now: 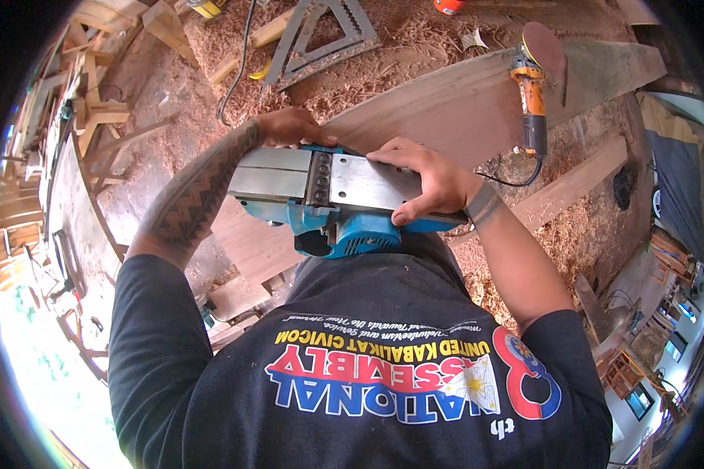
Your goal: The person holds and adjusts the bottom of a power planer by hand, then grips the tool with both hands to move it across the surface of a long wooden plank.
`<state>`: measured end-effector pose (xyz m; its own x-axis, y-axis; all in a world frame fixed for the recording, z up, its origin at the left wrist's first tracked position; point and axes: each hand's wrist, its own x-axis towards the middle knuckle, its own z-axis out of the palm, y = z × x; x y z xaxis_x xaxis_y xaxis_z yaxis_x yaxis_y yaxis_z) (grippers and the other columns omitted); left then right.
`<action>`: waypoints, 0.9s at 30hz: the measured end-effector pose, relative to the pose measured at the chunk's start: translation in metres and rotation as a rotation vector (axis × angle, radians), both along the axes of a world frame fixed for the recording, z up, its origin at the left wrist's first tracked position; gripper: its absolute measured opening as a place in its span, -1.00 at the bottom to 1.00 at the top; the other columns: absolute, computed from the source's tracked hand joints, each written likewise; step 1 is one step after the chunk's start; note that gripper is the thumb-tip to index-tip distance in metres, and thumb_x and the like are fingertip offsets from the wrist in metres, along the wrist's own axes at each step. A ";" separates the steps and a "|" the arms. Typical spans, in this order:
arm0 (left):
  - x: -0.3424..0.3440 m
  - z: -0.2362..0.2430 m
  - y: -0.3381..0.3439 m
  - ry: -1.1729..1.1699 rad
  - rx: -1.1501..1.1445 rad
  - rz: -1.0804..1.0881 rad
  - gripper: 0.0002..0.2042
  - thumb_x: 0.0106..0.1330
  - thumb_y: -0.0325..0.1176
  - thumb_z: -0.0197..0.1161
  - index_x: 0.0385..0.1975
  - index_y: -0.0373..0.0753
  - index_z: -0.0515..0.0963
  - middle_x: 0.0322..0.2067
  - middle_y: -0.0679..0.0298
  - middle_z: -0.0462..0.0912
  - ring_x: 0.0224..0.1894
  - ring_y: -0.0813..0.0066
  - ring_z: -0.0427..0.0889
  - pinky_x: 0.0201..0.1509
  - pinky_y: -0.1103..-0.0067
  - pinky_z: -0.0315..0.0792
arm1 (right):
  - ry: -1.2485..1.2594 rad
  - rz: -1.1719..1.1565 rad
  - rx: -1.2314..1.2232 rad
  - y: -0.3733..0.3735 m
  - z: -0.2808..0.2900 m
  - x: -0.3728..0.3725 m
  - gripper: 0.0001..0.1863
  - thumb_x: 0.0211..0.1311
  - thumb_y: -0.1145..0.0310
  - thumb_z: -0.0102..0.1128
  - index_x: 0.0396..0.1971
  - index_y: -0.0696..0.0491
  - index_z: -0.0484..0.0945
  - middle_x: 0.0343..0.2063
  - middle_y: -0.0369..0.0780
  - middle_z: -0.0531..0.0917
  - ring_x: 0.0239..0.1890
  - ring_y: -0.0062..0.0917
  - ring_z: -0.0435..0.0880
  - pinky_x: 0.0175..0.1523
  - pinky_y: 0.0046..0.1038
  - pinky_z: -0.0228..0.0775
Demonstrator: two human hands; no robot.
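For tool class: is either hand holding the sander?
No, the sander lies on a board; the left hand and right hand are at the planer.

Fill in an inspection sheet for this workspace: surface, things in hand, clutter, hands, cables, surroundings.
Surface: brown ground, thickly strewn in places with wood shavings.
Things in hand: teal electric planer, metal sole facing up, blade slot visible.
Clutter: orange-and-black sander resting on a wide board; triangular metal square among the shavings.
Hands: left hand at the planer's far edge, fingers partly hidden; right hand gripping it, fingers across the sole.
Cables: sander cord curving leftward; dark cable at upper left, ends unclear.
Surroundings: piled lumber at left; dark cover at right.
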<state>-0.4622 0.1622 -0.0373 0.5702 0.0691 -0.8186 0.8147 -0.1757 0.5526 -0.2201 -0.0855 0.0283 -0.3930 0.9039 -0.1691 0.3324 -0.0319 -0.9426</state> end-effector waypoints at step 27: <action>0.002 0.001 0.000 -0.033 0.111 -0.127 -0.23 0.22 0.51 0.33 -0.25 -0.27 0.80 -0.35 0.15 0.72 -0.27 0.34 0.67 -0.21 0.34 0.57 | 0.002 0.002 -0.031 0.001 0.003 -0.001 0.21 -0.23 -0.25 0.67 0.38 0.25 0.48 0.20 -0.02 0.54 0.31 -0.16 0.52 0.45 -0.28 0.30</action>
<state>-0.4604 0.1625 -0.0364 0.6066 0.0840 -0.7905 0.7637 -0.3377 0.5502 -0.2209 -0.0845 0.0310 -0.3948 0.8975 -0.1967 0.3307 -0.0609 -0.9418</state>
